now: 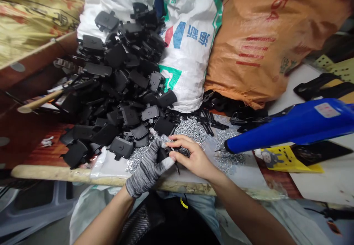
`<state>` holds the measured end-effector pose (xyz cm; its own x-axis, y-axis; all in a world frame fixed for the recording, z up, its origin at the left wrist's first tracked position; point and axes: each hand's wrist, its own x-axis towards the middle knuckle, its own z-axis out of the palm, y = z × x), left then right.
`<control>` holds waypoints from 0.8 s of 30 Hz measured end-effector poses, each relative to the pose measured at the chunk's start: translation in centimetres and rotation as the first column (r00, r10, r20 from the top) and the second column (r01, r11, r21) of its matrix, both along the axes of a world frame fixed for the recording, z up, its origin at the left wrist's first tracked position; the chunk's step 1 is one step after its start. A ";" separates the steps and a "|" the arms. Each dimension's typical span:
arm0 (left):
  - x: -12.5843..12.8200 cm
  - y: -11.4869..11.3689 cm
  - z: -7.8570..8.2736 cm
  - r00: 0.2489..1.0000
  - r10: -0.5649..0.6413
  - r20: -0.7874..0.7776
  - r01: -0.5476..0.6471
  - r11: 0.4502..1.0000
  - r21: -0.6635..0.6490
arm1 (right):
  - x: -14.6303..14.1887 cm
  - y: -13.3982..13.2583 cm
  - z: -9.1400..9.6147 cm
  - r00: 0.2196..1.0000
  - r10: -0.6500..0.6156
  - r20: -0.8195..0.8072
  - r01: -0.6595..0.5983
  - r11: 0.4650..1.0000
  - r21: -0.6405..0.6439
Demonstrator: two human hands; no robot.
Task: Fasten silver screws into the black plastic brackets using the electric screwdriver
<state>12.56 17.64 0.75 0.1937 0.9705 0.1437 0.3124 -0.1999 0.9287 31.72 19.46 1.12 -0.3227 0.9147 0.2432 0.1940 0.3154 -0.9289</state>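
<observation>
1. Left hand [146,169], in a grey knitted glove, is closed around a small black plastic part [162,154], thumb on the near side and fingers on the far side.
2. Right hand [197,159], bare, comes in from the other side with fingers bent and fingertips close together at the part's right end; whether they also pinch some small piece I cannot tell.
3. So the part sits between the two hands, deep in the left palm and just left of the right fingertips. Its long axis is mostly covered; a thin dark end [177,168] juts past the left thumb toward the person, slanting slightly right, and seems to belong to it.
4. Just beyond the hands on the bench [51,160] lies a pile of screws [190,129]; small metal nuts [134,161] lie beside the gloved hand, and more screws [231,160] to the right.
5. Right of these, a blue power screwdriver [282,129] points its tip leftward, nearer the right hand than the left but apart from it.
6. Farther left and back, a heap of black covers [115,55] leans against a white sack [190,49]; an orange sack [254,35] stands beside that.
</observation>
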 end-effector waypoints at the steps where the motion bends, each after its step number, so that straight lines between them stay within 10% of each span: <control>1: -0.6 0.3 0.0 0.999 0.044 -0.016 -0.044 0.999 0.031 | 0.1 0.0 -0.2 0.998 -0.052 0.044 0.051 0.998 0.035; 6: -3.9 1.6 1.3 0.906 0.336 -0.257 -0.253 0.917 0.308 | 0.3 -0.6 -2.8 0.867 -0.291 0.404 0.158 0.930 0.331; 12: -4.2 0.7 2.0 0.925 0.163 -0.342 -0.027 0.929 0.369 | -1.3 -1.2 -5.7 0.741 -0.268 0.615 -0.032 0.902 0.431; 18: -2.7 0.4 3.1 0.884 -0.053 -0.464 0.243 0.900 0.361 | -0.6 -0.5 -0.3 0.936 -0.258 0.241 0.136 0.892 0.430; 24: -1.8 -0.1 3.3 0.946 0.003 -0.324 0.121 0.924 0.364 | -0.7 -1.9 2.1 0.988 -0.076 0.136 0.029 0.947 0.321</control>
<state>10.71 17.57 4.05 0.3443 0.8418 0.4158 0.5503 -0.5398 0.6370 31.04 17.53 3.22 -0.3293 0.8145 0.4776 0.3429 0.5745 -0.7432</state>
